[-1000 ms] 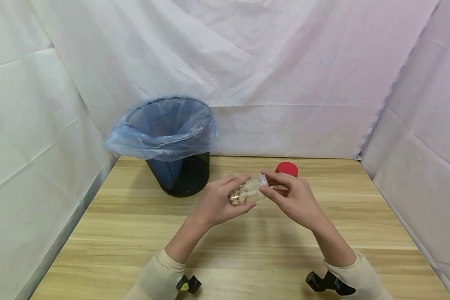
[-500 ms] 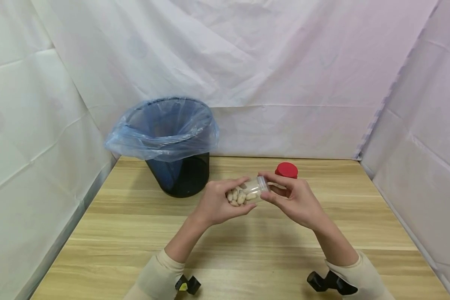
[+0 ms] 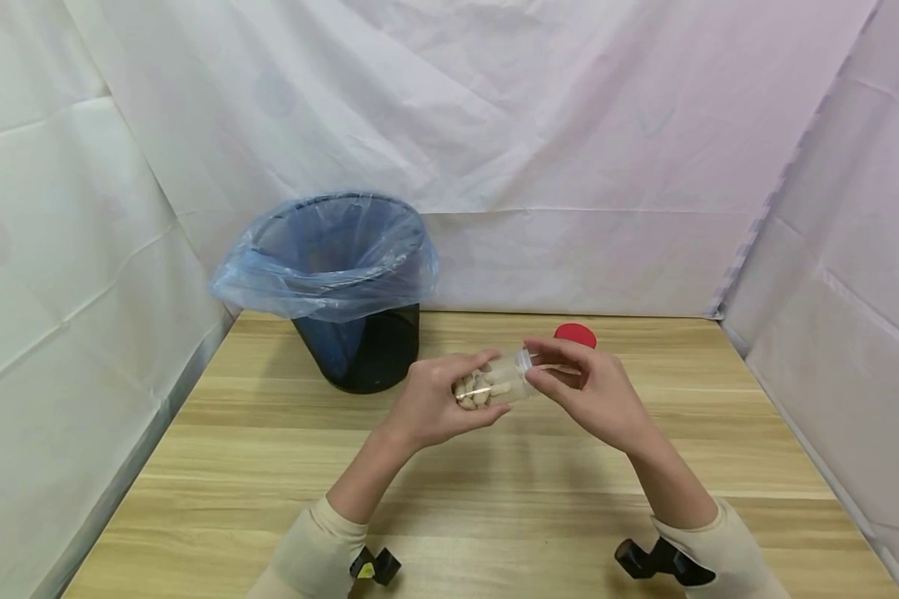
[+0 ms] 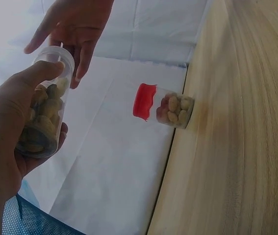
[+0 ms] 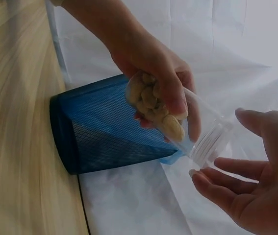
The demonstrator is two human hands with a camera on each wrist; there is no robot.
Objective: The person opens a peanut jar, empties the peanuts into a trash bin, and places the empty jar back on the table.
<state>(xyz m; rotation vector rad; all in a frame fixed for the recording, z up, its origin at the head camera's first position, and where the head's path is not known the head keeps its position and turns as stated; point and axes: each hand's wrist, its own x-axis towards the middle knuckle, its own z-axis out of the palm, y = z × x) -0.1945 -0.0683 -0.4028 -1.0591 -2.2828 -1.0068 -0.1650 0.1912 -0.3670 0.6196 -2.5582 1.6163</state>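
My left hand point(image 3: 429, 403) grips a clear plastic jar point(image 3: 511, 384) round its lower half. Pale oval nuts point(image 4: 45, 115) lie in the jar's bottom end. The jar leans over, with its bare threaded neck point(image 5: 211, 144) towards my right hand point(image 3: 598, 398). In the right wrist view, the right hand's fingers are spread loosely around the jar's mouth, fingertips right at the rim. Behind the right hand, a second jar point(image 4: 173, 110) with a red lid point(image 3: 575, 335) stands upright on the table, nuts inside; my hand hides most of it in the head view.
A black mesh bin point(image 3: 370, 353) lined with a blue plastic bag point(image 3: 322, 287) stands at the back left of the wooden table point(image 3: 494, 516). White sheeting point(image 3: 569, 258) closes off the back and both sides.
The jar has tipped a little one way and back, and the nuts in it have shifted. My right thumb and fingers have drawn slightly right from the rim. The left hand stays almost in place.
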